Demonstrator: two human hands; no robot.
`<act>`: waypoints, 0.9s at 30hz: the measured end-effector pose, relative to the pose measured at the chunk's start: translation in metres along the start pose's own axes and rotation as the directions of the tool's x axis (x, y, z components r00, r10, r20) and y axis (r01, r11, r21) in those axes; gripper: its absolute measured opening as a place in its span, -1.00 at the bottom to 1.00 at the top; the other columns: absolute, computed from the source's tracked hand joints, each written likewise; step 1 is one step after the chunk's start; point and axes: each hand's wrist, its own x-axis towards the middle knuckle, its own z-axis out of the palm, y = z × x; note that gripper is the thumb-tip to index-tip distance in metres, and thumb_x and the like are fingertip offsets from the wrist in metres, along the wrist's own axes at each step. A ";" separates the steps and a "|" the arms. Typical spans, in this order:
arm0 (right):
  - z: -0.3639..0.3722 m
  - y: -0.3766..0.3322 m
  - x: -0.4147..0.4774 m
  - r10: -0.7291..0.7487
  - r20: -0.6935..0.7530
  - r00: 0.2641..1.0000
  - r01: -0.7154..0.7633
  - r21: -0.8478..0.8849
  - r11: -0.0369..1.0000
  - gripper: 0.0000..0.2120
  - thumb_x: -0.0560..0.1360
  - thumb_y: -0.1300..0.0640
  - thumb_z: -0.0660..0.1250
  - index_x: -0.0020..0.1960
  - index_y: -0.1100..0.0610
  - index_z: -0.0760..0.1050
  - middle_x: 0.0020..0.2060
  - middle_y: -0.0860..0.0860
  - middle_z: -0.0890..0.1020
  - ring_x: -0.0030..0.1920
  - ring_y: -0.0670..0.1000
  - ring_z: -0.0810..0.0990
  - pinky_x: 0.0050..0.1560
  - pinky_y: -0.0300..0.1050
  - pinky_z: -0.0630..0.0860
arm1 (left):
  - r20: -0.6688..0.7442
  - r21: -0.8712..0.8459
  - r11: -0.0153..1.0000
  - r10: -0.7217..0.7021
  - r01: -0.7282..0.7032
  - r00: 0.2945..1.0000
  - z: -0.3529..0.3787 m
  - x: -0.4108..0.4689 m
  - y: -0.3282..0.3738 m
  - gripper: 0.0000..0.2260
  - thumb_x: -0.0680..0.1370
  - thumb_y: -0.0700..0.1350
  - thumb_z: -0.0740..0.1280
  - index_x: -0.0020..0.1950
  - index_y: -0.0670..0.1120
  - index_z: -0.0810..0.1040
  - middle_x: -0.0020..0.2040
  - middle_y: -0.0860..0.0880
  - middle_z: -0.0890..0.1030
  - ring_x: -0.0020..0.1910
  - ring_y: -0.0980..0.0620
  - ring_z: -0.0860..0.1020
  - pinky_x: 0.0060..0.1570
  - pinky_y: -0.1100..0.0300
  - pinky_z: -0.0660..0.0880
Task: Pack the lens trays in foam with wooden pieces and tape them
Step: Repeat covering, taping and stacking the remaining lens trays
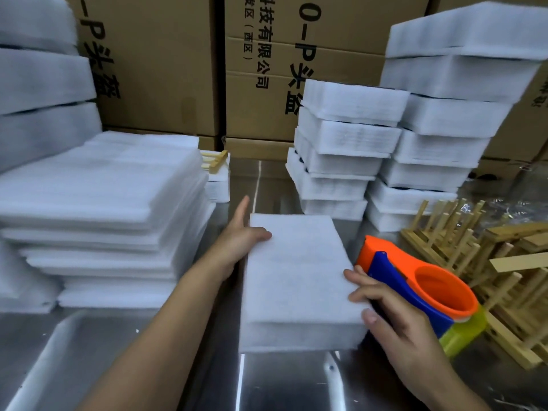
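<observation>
cardboard boxes (166,69) back the steel counter (267,381) where the foam bundle (299,280) lies, my left hand (237,241) pinching its left edge, my right hand (394,324) curled round the tape dispenser (421,286) beside it; taping seems next, needing the wrap held tight.

A white foam-wrapped block (296,277) lies on the steel table (267,381). White foam sheets (98,188) are stacked to its left, with an orange-and-blue tape dispenser (415,280) just right.
</observation>
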 end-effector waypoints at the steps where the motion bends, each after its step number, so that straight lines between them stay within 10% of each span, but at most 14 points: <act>1: 0.002 -0.001 0.001 -0.012 -0.019 1.000 0.012 -0.038 0.999 -0.81 0.41 0.16 0.31 -0.05 -0.09 0.53 0.20 -0.28 0.55 0.36 -0.20 0.39 0.28 -0.41 0.30 | -0.010 0.198 0.978 0.074 -0.071 0.997 0.000 -0.002 0.008 -0.25 0.46 -0.32 0.32 0.52 0.16 0.11 0.44 0.03 0.32 0.33 0.00 0.41 0.31 0.02 0.37; 6: 0.003 -0.006 0.001 -0.031 -0.060 0.998 0.023 -0.122 0.992 -0.82 0.35 0.13 0.40 -0.08 -0.08 0.52 0.19 -0.29 0.56 0.31 -0.23 0.43 0.22 -0.44 0.33 | 0.249 0.725 0.534 0.386 -0.435 0.888 0.031 -0.014 0.041 -0.44 0.55 -0.13 0.27 0.51 0.12 0.16 0.56 0.08 -0.01 0.53 0.08 -0.08 0.49 0.07 -0.10; 12: 0.004 -0.010 0.000 -0.036 -0.068 0.997 0.026 -0.141 0.990 -0.84 0.31 0.16 0.41 -0.15 -0.03 0.54 0.12 -0.21 0.62 0.26 -0.28 0.46 0.19 -0.48 0.31 | 0.472 0.856 0.264 -0.045 -0.445 0.880 0.081 -0.019 0.027 -0.32 0.54 0.35 -0.03 0.56 0.05 -0.08 0.56 0.04 -0.14 0.53 0.08 -0.20 0.46 0.03 -0.22; 20: -0.027 -0.025 0.018 -0.023 0.098 0.995 0.050 -0.288 0.956 -0.95 0.43 0.10 0.43 -0.18 -0.04 0.64 0.01 -0.26 0.65 0.12 -0.30 0.56 0.12 -0.40 0.41 | 0.456 0.877 0.209 -0.087 -0.432 0.886 0.082 -0.020 0.015 -0.38 0.56 0.31 -0.11 0.55 0.09 -0.17 0.55 0.08 -0.21 0.51 0.12 -0.25 0.46 0.06 -0.29; 27: -0.102 -0.040 0.040 -0.168 -0.298 0.940 -0.137 -0.778 0.613 -0.85 0.42 0.17 0.45 -0.01 0.08 0.64 -0.04 0.03 0.66 -0.03 0.11 0.58 0.04 -0.06 0.39 | 0.459 0.879 0.189 -0.085 -0.438 0.885 0.081 -0.022 0.017 -0.39 0.57 0.30 -0.12 0.55 0.09 -0.19 0.55 0.08 -0.22 0.51 0.14 -0.25 0.45 0.10 -0.29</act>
